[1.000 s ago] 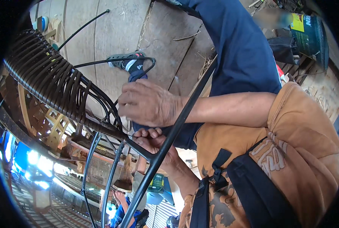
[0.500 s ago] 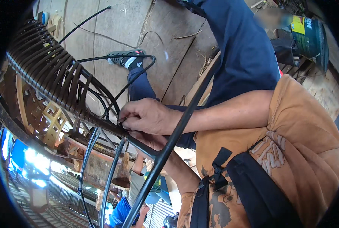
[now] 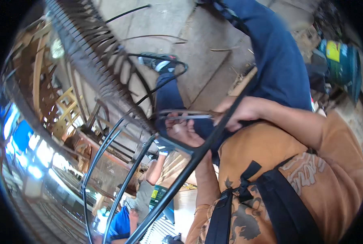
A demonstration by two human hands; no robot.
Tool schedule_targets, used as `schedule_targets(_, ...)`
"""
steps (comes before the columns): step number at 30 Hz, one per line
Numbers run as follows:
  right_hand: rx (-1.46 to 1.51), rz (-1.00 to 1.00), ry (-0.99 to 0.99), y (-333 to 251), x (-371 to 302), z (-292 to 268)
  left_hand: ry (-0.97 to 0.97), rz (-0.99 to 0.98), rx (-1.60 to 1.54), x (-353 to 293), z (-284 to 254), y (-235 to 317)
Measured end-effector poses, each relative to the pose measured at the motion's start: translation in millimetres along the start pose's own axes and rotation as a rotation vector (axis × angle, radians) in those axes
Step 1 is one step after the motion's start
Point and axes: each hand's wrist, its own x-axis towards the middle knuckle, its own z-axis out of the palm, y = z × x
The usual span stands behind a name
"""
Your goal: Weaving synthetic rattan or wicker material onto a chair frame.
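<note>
A dark metal frame (image 3: 175, 175) runs slantwise before me. One bar of it is closely wrapped in dark brown weaving strip (image 3: 104, 77). My right hand (image 3: 244, 113), blurred by motion and partly behind a frame bar, is closed on a thin brown strip (image 3: 197, 112) stretched toward the wrapped bar. A light, shiny line runs just under that strip; I cannot make out what it is. My left hand (image 3: 185, 131) is beside the joint of the frame, palm showing, its fingers apart and slightly bent under the strip.
Loose black rods (image 3: 128, 13) stick out from the wrapped part over the board floor (image 3: 169, 24). My blue-trousered legs flank the work. A dark green container (image 3: 344, 67) stands at the far right. Wooden pieces (image 3: 65, 110) lie at left; another person in blue (image 3: 120, 224) is at lower left.
My right hand has drawn away from the wrapped bar to the right, pulling the strip out long. My left hand's palm and fingers now show. The whole view has shifted.
</note>
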Motion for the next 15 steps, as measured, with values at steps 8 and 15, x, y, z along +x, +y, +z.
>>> schedule_targets(8,-0.277,0.165,0.263,-18.9,-76.2,26.4,-0.393,-0.39,-0.295,-22.0,-12.8,-3.3)
schedule_targets(15,-0.23,0.125,0.328,-28.4,-113.4,25.4,-0.389,-0.385,-0.941,-9.9,14.6,9.1)
